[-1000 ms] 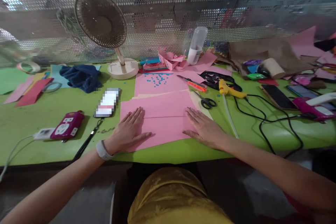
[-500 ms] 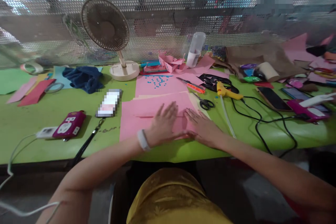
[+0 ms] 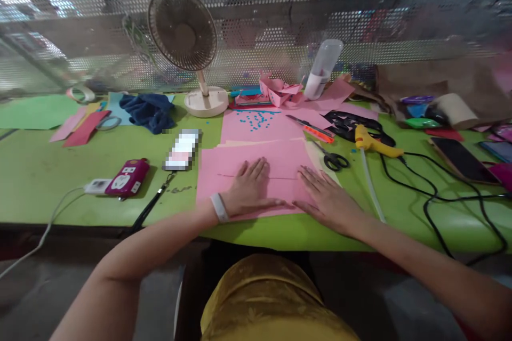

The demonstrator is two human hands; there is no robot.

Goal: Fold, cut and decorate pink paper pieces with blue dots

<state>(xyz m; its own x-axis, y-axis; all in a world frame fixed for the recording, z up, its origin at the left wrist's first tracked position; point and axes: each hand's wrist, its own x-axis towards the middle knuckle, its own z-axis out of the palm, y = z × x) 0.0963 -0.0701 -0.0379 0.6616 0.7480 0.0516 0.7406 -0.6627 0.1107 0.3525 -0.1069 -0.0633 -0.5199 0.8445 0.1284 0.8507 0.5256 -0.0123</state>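
A pink paper sheet (image 3: 240,162) lies near the table's front edge, with a thin straight line or slit running across its middle. My left hand (image 3: 250,189) rests flat on its centre, fingers spread and pointing away from me. On the sheet's right part lies my right hand (image 3: 330,197), palm down with fingers stretched out. The two thumbs point toward each other with a small gap between them. Black-handled scissors (image 3: 335,161) lie just beyond my right hand, partly on pale yellow paper (image 3: 316,154) under the pink sheet.
A yellow glue gun (image 3: 376,144) with a black cord is on the right. Behind the sheet are blue paper dots (image 3: 256,120), an orange cutter (image 3: 318,132) and a folded pink paper shape (image 3: 280,90). A fan (image 3: 206,101), phone (image 3: 183,149) and purple power strip (image 3: 128,178) stand left.
My hands have moved apart, the right one sliding outward. The pink paper, with a raised edge across its middle before, now lies flatter. The camera view has shifted left.
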